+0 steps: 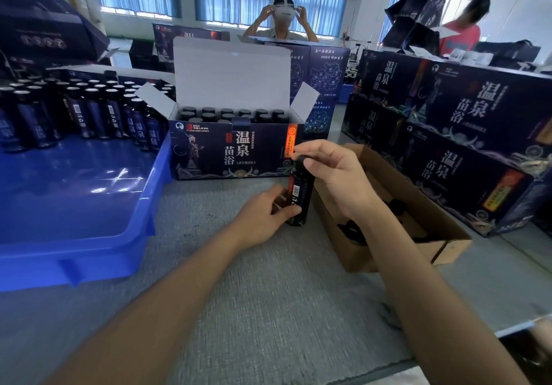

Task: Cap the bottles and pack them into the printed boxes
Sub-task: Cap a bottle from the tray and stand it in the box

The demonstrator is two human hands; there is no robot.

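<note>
A dark bottle (299,196) with a barcode label stands upright on the grey table in front of the open printed box (230,151). My left hand (263,214) grips the bottle's lower body. My right hand (331,172) is above it, fingers pinched on the black cap (299,160) at the bottle's top. The printed box has its white lid up and holds several capped bottles (236,115). More bottles (80,110), without black caps, stand in rows in the blue tray (74,205) at left.
A brown cardboard box (418,205) with loose black caps lies right of the bottle, under my right forearm. Stacks of closed printed boxes (466,134) fill the right side. A person wearing a headset sits behind the open box; another person stands at far right.
</note>
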